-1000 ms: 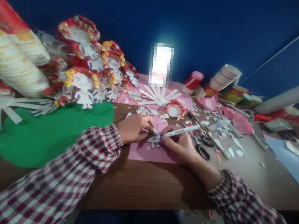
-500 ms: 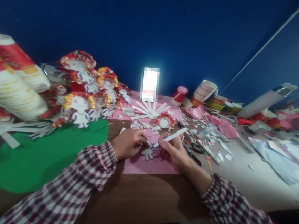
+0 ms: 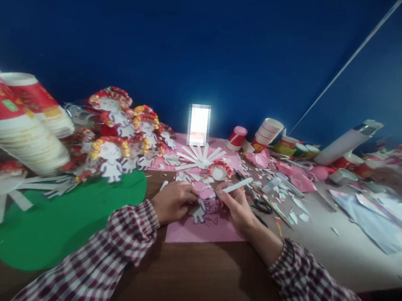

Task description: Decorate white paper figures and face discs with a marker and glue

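My left hand (image 3: 174, 201) has its fingers closed on a white paper doll cutout (image 3: 199, 214), outlined in dark ink. The doll is just over a pink sheet (image 3: 183, 235) with dark scribbles; whether it touches the sheet I cannot tell. In my right hand (image 3: 236, 206) is a slim white pen-like stick (image 3: 239, 185), pinched between thumb and fingers. Its lower end points left, close to the doll, and the upper end sticks out to the right. Behind the hands lie a red-rimmed paper ring (image 3: 219, 171) and a fan of white paper strips (image 3: 202, 161).
Finished paper dolls (image 3: 110, 157) with red and yellow curls stand left, by a green mat (image 3: 70, 223) and stacked paper cups (image 3: 24, 132). To the right lie black-handled scissors (image 3: 264, 205), paper scraps (image 3: 288, 194), more cups (image 3: 268, 132) and a white roll (image 3: 344, 145).
The whole view has shifted, so things sit slightly lower in the picture. My right hand and the stick have drawn slightly away from the doll; both grips stay the same.
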The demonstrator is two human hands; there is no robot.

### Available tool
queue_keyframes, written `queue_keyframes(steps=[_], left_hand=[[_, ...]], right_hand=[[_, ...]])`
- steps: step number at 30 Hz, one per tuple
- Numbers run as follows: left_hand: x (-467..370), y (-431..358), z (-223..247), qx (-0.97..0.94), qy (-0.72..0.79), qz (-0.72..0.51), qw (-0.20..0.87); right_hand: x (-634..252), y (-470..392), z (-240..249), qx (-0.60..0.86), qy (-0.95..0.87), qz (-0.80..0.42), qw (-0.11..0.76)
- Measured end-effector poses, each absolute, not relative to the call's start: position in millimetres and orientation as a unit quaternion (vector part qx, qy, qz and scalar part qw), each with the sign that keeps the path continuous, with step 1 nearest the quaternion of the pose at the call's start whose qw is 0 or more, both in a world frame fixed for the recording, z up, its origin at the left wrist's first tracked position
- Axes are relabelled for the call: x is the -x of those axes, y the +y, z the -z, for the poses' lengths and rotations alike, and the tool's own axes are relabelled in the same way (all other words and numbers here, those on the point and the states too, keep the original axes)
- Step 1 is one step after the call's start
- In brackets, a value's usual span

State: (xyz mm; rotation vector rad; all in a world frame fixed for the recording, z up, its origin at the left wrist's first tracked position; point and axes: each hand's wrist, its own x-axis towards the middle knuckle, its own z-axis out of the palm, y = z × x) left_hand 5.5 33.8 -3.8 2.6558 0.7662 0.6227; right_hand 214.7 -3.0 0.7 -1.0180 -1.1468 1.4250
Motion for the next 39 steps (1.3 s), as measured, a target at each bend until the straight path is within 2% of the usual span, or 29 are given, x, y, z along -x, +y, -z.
queue_keyframes(steps=[39], left_hand=[[-5.4,34.4,6.3,-0.918,0.274,-0.219,0.183]], right_hand=[[-213.5,-1.7,-2.6,0.44,-0.465,-0.607,0.471]])
